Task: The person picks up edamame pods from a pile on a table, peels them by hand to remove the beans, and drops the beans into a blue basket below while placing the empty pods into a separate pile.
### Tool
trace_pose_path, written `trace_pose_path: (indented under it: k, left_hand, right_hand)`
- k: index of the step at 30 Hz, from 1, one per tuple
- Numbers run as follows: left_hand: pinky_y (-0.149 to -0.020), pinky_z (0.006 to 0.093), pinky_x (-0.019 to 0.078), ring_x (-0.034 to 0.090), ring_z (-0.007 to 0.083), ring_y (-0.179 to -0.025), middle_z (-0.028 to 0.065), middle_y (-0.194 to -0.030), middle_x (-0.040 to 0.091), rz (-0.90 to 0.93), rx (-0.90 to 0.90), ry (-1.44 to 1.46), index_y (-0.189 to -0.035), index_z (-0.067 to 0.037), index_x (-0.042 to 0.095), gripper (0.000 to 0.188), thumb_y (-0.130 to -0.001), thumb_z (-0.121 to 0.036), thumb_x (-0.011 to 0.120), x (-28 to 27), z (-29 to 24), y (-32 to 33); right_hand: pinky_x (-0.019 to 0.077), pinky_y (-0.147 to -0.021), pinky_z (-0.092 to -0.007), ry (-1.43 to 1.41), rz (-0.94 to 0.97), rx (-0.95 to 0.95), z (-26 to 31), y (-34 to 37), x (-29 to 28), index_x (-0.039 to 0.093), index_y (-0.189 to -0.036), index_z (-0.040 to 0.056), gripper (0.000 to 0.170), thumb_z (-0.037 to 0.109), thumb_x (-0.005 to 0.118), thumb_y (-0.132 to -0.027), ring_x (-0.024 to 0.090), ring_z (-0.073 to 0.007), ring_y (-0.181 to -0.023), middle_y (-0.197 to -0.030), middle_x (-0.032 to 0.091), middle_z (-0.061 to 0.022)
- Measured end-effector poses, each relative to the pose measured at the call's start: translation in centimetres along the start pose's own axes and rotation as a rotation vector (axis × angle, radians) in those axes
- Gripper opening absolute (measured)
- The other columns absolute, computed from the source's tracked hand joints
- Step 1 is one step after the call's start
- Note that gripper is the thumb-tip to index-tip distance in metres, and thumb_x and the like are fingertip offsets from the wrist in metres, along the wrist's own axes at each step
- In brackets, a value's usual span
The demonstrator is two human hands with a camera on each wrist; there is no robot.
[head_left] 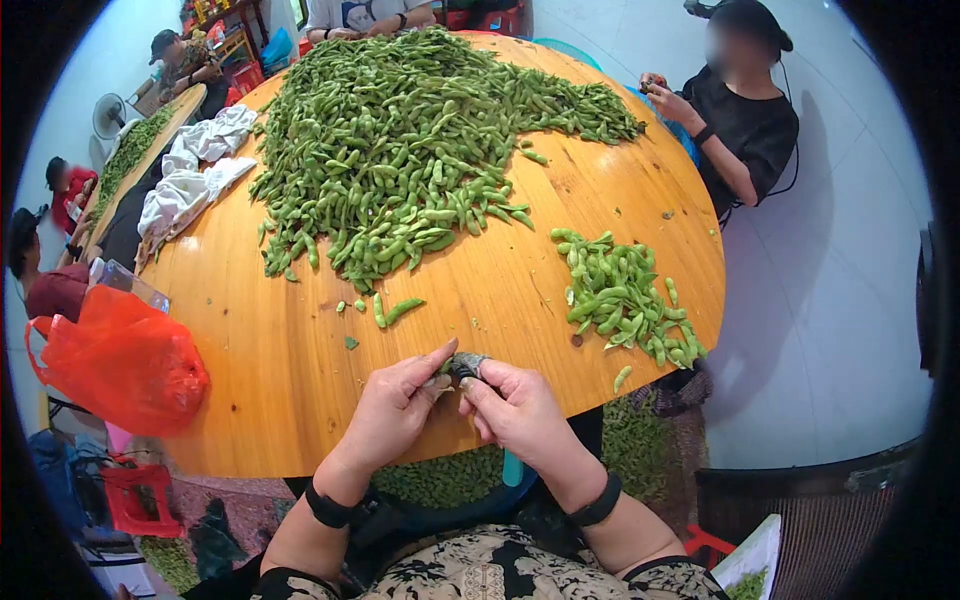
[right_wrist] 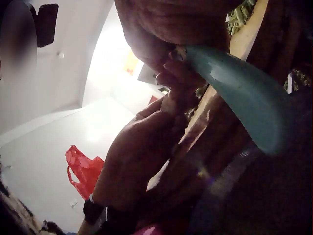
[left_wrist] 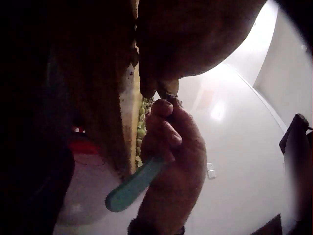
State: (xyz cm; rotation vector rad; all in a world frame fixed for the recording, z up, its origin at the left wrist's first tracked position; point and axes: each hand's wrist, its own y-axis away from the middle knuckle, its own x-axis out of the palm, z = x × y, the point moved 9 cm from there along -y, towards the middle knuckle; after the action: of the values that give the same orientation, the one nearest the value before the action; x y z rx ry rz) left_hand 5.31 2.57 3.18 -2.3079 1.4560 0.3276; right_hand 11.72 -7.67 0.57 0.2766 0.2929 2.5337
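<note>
My left hand point(head_left: 392, 405) pinches a green soybean pod point(head_left: 447, 368) over the near edge of the table, its thumb and fingers close to those of my right hand point(head_left: 520, 400). The right hand grips a tool with a teal handle point(right_wrist: 239, 93); the handle sticks out below the palm, and its working end is hidden. Dark grey wrapping point(head_left: 466, 366) covers a fingertip between the two hands. In the left wrist view, the fingertips of both hands meet at the pod. A few loose pods point(head_left: 400, 310) lie on the table just beyond the hands.
A large heap of pods point(head_left: 400, 140) covers the table's far half. A smaller pile point(head_left: 625, 300) lies at the right edge. A red plastic bag point(head_left: 125, 360) and white cloths point(head_left: 195, 175) sit at left. A person point(head_left: 745, 110) in black is at the right.
</note>
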Motion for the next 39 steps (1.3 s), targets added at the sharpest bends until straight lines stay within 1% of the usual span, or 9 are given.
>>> trace_pose_path:
  k: [4,13,16,18,28,31,34,36,39]
  left_hand:
    - [-0.06,0.0229,0.0495,0.059,0.0088,-0.065,0.0032,-0.081,0.065,0.024,-0.279,0.229,-0.118,-0.004,0.063,0.034,-0.084,-0.001,0.064,0.0,1.4,0.4]
    - [-0.066,0.0241,0.0527,0.067,0.0118,-0.073,0.0085,-0.082,0.07,-0.161,0.011,-0.132,-0.109,-0.004,0.066,0.031,-0.078,0.001,0.065,-1.2,-0.9,0.2]
    - [-0.066,0.0263,0.0531,0.069,0.0173,-0.075,0.0121,-0.084,0.069,-0.158,0.016,-0.217,-0.107,-0.003,0.066,0.029,-0.079,0.001,0.064,-1.2,-1.2,0.2]
    - [-0.066,0.0342,0.0528,0.067,0.0303,-0.076,0.0175,-0.085,0.066,-0.146,0.093,-0.26,-0.11,-0.004,0.062,0.031,-0.079,0.001,0.062,-1.0,-1.8,0.3]
    - [-0.066,0.0303,0.0515,0.067,0.0243,-0.074,0.0158,-0.083,0.065,-0.159,0.092,-0.279,-0.109,-0.003,0.063,0.029,-0.081,0.001,0.061,-1.1,-1.4,0.2]
    - [-0.065,0.0324,0.0521,0.067,0.0245,-0.074,0.0149,-0.085,0.066,-0.15,0.11,-0.2,-0.109,-0.002,0.062,0.027,-0.082,0.0,0.061,-1.2,-1.2,0.3]
    - [-0.066,0.0285,0.0526,0.066,0.0162,-0.074,0.0105,-0.085,0.067,-0.063,-0.124,0.126,-0.113,0.0,0.062,0.026,-0.086,-0.003,0.06,-1.3,1.1,0.3]
    - [-0.067,0.0254,0.0534,0.064,0.0115,-0.075,0.0071,-0.088,0.067,0.047,-0.379,0.653,-0.117,0.0,0.061,0.028,-0.09,-0.006,0.058,-0.5,2.2,0.7]
    - [-0.066,0.023,0.0533,0.063,0.0121,-0.076,0.0074,-0.092,0.065,0.148,-0.42,0.899,-0.123,0.001,0.056,0.032,-0.092,-0.008,0.055,-0.1,3.4,0.8]
  right_hand:
    - [0.0399,-0.045,-0.0202,-0.005,-0.015,-0.007,0.6,0.2,-0.1,0.059,-0.094,0.0007,0.015,0.011,0.048,-0.095,0.048,-0.003,-0.049,-0.067,0.055,0.0028]
    - [0.0407,-0.045,-0.0205,-0.017,0.006,0.039,0.2,0.1,0.2,0.06,-0.095,0.0001,0.014,0.011,0.05,-0.094,0.05,-0.0036,-0.05,-0.068,0.056,0.0022]
    - [0.0398,-0.046,-0.0204,-0.017,-0.002,0.019,0.0,-0.1,0.3,0.06,-0.095,0.0012,0.013,0.011,0.051,-0.094,0.049,-0.0031,-0.053,-0.068,0.055,0.0031]
    - [0.0381,-0.048,-0.02,-0.002,-0.065,-0.015,-0.3,-0.3,0.0,0.061,-0.094,0.0025,0.012,0.01,0.051,-0.093,0.048,-0.0022,-0.055,-0.068,0.054,0.0043]
    - [0.0329,-0.045,-0.0181,-0.23,-0.028,0.071,-1.1,-0.9,0.6,0.058,-0.083,0.0079,0.014,0.013,0.05,-0.094,0.043,-0.0009,-0.051,-0.064,0.05,0.006]
    - [0.0307,-0.04,-0.0178,-0.275,-0.042,0.112,-1.1,-0.9,0.3,0.057,-0.084,0.0084,0.014,0.014,0.05,-0.094,0.041,-0.0009,-0.046,-0.064,0.051,0.0051]
    - [0.0294,-0.036,-0.0177,-0.358,0.022,0.169,-1.1,-1.1,0.2,0.058,-0.088,0.0083,0.011,0.015,0.05,-0.094,0.041,-0.0017,-0.043,-0.065,0.054,0.0036]
    - [0.0295,-0.035,-0.017,-0.532,0.144,0.261,-1.0,-0.8,1.1,0.058,-0.092,0.0077,0.01,0.015,0.051,-0.094,0.041,-0.0022,-0.042,-0.066,0.055,0.0024]
    - [0.0296,-0.036,-0.0167,-0.559,0.195,0.268,-1.2,-0.8,1.2,0.058,-0.096,0.0071,0.01,0.015,0.052,-0.093,0.041,-0.0021,-0.042,-0.067,0.056,0.0019]
